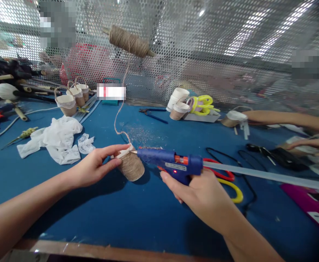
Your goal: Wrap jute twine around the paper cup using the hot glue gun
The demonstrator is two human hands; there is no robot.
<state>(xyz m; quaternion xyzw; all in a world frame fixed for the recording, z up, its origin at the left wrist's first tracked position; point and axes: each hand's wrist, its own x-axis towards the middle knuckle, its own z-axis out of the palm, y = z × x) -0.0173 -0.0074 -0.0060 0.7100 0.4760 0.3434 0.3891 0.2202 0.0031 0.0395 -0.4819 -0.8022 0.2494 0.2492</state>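
Note:
My left hand (95, 165) pinches the rim of a small cup wrapped in jute twine (130, 167), which lies tilted on the blue table (102, 214). My right hand (200, 193) grips a blue hot glue gun (170, 163) with a clear glue stick (268, 176) trailing out of its back. The gun's nozzle touches the cup's rim near my left fingertips. A strand of twine (120, 109) rises from the cup to a twine spool (129, 42) mounted on the perforated screen.
White torn plastic (57, 140) lies at left, near small paper baskets (67, 103). Red and yellow scissors (229, 182) sit behind my right hand. White cups (179, 103), yellow scissors (204, 103) and pliers (152, 114) stand at the back. Another person's arms (293, 120) reach in at right.

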